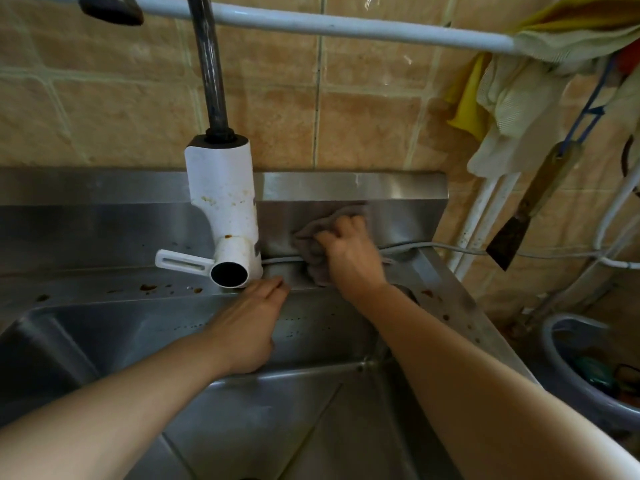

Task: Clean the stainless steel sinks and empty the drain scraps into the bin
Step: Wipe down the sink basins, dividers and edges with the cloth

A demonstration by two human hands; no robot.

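**Cloth on the splashback, one hand braced on the rim**

Against the tan tiled wall (363, 126), the stainless steel sink (284, 417) fills the lower half of the view, its basin sloping down toward the person. Behind it rises the steel splashback (398, 216), and the flat rim around the basin carries brown spots, thickest on the ledge left of the faucet and along the right edge.

A white rail (346, 27) runs across the top of the wall, with pale and yellow rags (512, 98) draped over its right end. A scraper (530, 206) with a dark blade hangs below them on a blue cord. Lower right, a bluish bucket (568, 382) stands beside the sink, something green inside it.

The white faucet (223, 209) hangs from a dark pipe, its open spout facing outward and a white lever sticking out to its left.

The right hand (349, 251) presses a grey cloth (313, 237) flat against the splashback, fingers curled and clamped on the bunched fabric, just above a thin grey cable (450, 249) that runs along the back ledge. The left hand (252, 323) rests on the back rim of the basin just below the spout, fingers straight and together, holding nothing.
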